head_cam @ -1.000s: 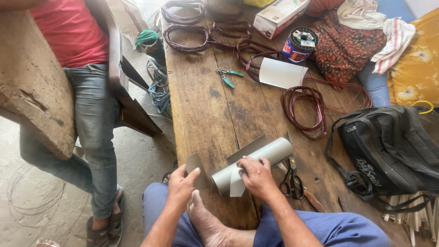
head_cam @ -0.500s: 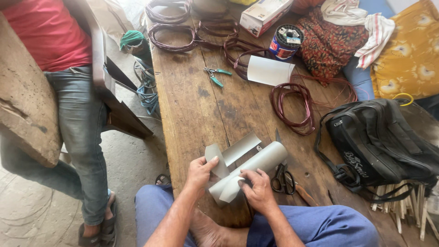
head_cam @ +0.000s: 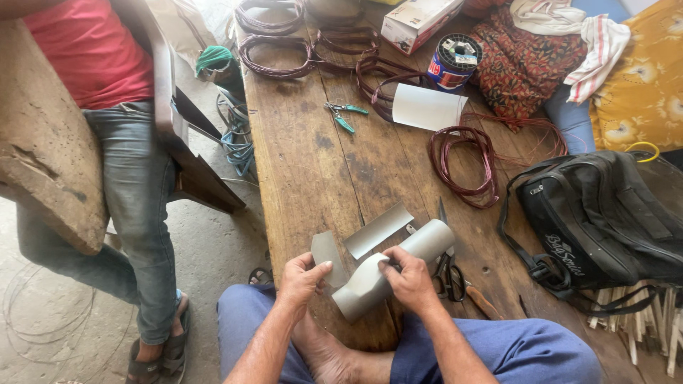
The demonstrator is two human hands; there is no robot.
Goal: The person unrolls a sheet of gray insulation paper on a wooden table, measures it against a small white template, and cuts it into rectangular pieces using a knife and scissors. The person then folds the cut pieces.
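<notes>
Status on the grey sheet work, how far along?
Done: one cut strip lies on the bench; wound coils are laid out. In hand: left hand holds a grey piece, right hand grips the roll. Left: most of the roll uncut; scissors beside it.

Worn plank wood table [head_cam: 313,163], grey concrete floor [head_cam: 213,249] at left, daylight, rough wood slab [head_cam: 43,142] far left.

Left hand [head_cam: 302,279] lifted grey strip [head_cam: 327,252]; right hand [head_cam: 409,279] slid up roll [head_cam: 395,270]
</notes>
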